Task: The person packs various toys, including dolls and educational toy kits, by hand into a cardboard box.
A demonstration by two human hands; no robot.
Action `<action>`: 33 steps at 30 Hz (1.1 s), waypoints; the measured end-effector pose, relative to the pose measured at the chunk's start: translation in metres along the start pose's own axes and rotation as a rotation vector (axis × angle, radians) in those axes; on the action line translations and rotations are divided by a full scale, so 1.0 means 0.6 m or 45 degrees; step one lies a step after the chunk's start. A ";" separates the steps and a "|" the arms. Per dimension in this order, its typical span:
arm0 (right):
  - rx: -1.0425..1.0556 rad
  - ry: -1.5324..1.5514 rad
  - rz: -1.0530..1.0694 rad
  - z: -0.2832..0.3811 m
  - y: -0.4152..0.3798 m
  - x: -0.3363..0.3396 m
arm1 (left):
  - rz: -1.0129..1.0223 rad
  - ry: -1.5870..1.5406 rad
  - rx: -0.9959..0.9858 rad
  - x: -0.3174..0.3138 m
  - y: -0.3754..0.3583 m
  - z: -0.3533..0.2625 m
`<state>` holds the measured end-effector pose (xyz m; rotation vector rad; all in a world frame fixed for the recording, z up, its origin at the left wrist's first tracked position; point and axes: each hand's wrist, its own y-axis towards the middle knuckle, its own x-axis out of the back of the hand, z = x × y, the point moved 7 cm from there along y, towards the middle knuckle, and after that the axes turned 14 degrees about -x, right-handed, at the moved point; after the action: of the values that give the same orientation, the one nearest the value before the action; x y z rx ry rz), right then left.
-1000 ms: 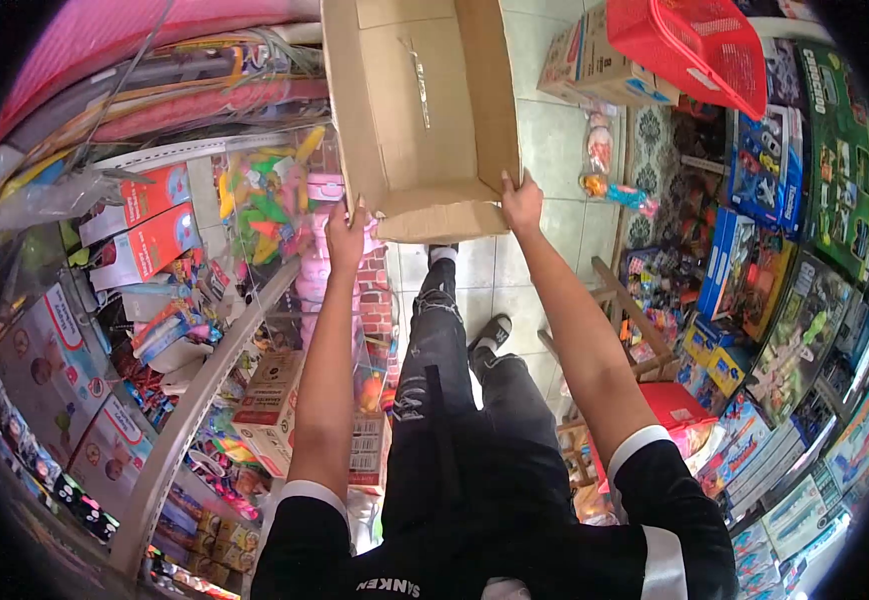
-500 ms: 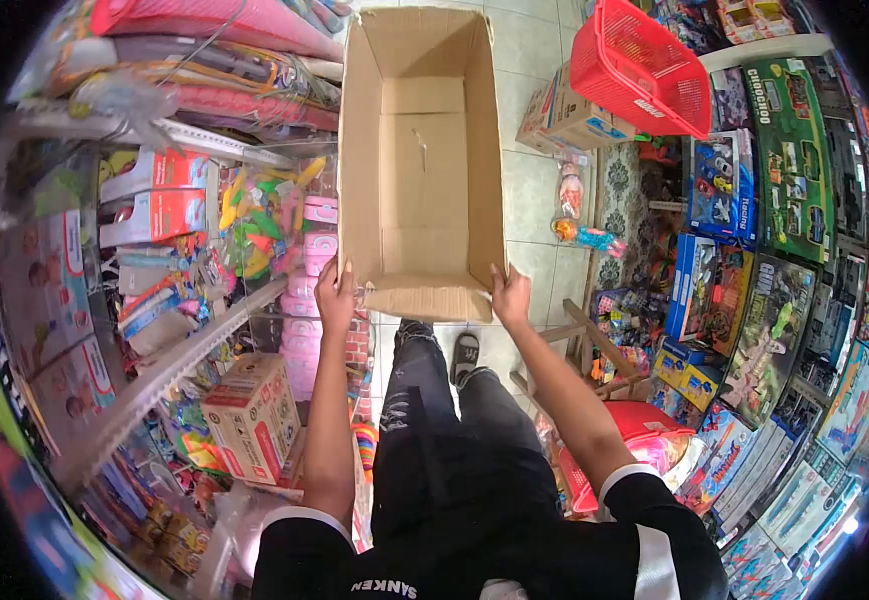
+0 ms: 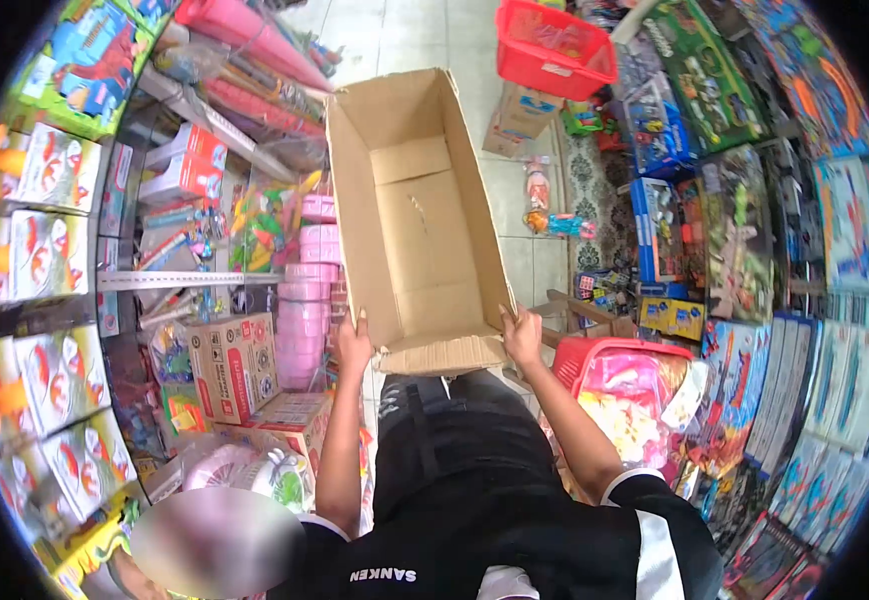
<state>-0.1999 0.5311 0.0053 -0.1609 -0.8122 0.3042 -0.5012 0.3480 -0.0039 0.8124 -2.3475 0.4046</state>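
A long, open-topped cardboard box (image 3: 445, 245) with bare brown insides is held out in front of me, tilted so I look into it. My left hand (image 3: 353, 342) grips the near left corner, thumb on the rim. At the near right corner my right hand (image 3: 522, 334) clasps the wall the same way. Between the hands, the near end of the box shows a torn, ragged edge. Both hands' other fingers are largely hidden behind the cardboard.
Toy shelves line both sides of a tiled aisle (image 3: 410, 35). On the right stand a red basket (image 3: 555, 70) over a carton (image 3: 525, 115), dolls on the floor (image 3: 558, 222) and a filled red tub (image 3: 595, 350). On the left are stacked pink containers (image 3: 305, 300) and a printed carton (image 3: 235, 370).
The box has come lower in view and turned slightly, its far end swinging left, with both hands still on it. My view has shifted, showing more of the left shelves.
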 end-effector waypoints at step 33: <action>-0.337 0.272 -1.867 0.031 -1.045 0.472 | 0.484 -1.070 -1.566 0.134 -0.529 -0.601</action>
<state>0.0984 0.0320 0.3734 0.1769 -0.5795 -1.1841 -0.1854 0.2351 0.3496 -0.1374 -2.7552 -1.3818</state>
